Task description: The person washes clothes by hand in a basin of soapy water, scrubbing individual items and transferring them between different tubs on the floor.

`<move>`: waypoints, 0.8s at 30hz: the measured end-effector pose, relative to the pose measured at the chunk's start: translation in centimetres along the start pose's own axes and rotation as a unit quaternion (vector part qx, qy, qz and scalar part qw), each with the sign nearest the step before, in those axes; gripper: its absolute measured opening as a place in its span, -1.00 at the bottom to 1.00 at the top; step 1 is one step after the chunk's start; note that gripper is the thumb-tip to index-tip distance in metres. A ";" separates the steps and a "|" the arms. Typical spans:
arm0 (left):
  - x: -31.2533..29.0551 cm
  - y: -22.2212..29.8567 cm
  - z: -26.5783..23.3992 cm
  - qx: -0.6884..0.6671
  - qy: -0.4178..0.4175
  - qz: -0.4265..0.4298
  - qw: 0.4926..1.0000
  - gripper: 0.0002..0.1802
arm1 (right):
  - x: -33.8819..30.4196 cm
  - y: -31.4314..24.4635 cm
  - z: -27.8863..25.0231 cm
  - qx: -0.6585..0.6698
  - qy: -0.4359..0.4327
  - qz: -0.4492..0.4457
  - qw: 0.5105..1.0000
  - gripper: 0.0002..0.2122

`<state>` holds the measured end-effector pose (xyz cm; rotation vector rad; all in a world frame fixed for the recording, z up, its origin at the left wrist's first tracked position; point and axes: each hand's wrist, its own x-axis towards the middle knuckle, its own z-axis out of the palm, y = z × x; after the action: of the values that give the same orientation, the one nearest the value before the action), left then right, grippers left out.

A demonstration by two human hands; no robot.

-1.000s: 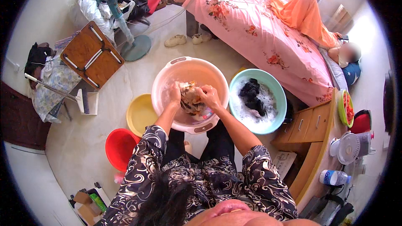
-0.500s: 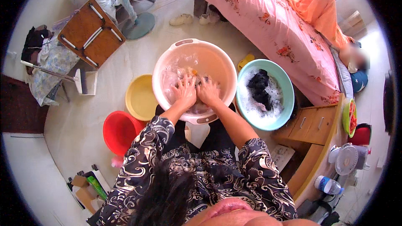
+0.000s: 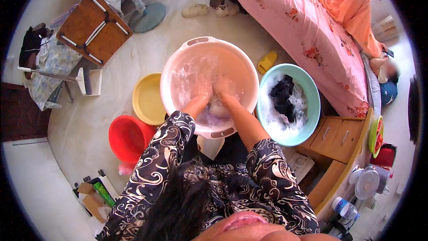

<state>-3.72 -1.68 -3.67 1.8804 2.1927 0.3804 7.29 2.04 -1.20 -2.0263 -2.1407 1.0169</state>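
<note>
In front of me stands a large pale pink basin (image 3: 166, 80) holding rippling water. Both my hands reach down into it side by side. My left hand (image 3: 202, 91) is under the surface left of the middle, and my right hand (image 3: 223, 86) is just beside it. Ripples and glare hide the fingers of both. A pale, partly purplish cloth (image 3: 217, 110) shows blurred in the water near my wrists. To the right, a turquoise basin (image 3: 315, 102) contains suds and a dark, wet garment (image 3: 283, 96).
A yellow basin (image 3: 147, 100) and a red bucket (image 3: 127, 138) stand at left. A yellow slipper (image 3: 267, 62) lies beyond the turquoise basin. A pink bed (image 3: 298, 31), with a person on it, and a wooden cabinet (image 3: 334, 136) line the right. A folded table (image 3: 91, 29) leans at back left.
My hands have gone from showing at the surface with fingers spread to lying deeper under the water, which ripples more. The view has shifted slightly.
</note>
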 end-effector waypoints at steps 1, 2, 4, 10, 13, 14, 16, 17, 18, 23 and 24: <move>0.8 0.4 0.3 -0.048 -0.014 -0.020 0.999 -0.55 | 0.0 0.5 0.4 0.011 0.035 0.001 0.999 -0.58; 1.4 0.8 0.5 -0.095 -0.029 -0.039 0.994 -0.56 | 0.1 1.1 0.6 0.021 0.070 0.002 0.997 -0.59; 1.5 0.4 1.3 -0.097 -0.056 -0.043 0.993 -0.57 | 0.3 1.8 0.7 0.072 0.042 -0.007 0.996 -0.59; 2.5 -3.9 6.0 -0.142 -0.126 -0.054 0.980 -0.59 | -2.1 -1.3 -2.4 0.056 -0.016 0.000 0.998 -0.59; 2.0 -4.4 6.9 -0.151 -0.031 -0.015 0.988 -0.60 | -0.8 0.2 -2.3 0.047 0.002 -0.037 0.998 -0.58; 2.2 -4.0 5.9 -0.113 -0.010 0.009 0.994 -0.60 | -0.1 1.1 -1.7 0.052 0.018 -0.043 0.998 -0.58; 2.6 -2.0 2.0 -0.134 -0.041 0.019 0.990 -0.62 | 0.9 3.0 -0.6 0.090 0.059 -0.027 0.994 -0.58; 2.8 -1.3 0.6 -0.143 -0.054 0.022 0.988 -0.62 | 1.0 3.5 -0.3 0.124 0.082 -0.012 0.989 -0.59; 2.9 -1.6 0.5 -0.185 -0.027 0.017 0.982 -0.64 | 1.1 3.6 -0.2 0.129 0.095 -0.040 0.986 -0.59; 2.9 -3.8 -0.4 -0.399 0.078 0.015 0.913 -0.67 | -2.1 2.0 -3.7 0.215 0.152 -0.123 0.957 -0.63; 2.9 -4.1 -1.1 -0.405 0.081 0.019 0.911 -0.68 | -2.4 2.3 -4.0 0.226 0.163 -0.131 0.951 -0.63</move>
<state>-8.34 0.57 -4.08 1.4371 1.6601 1.2594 11.46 1.53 1.85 -1.5278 -1.7480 0.9434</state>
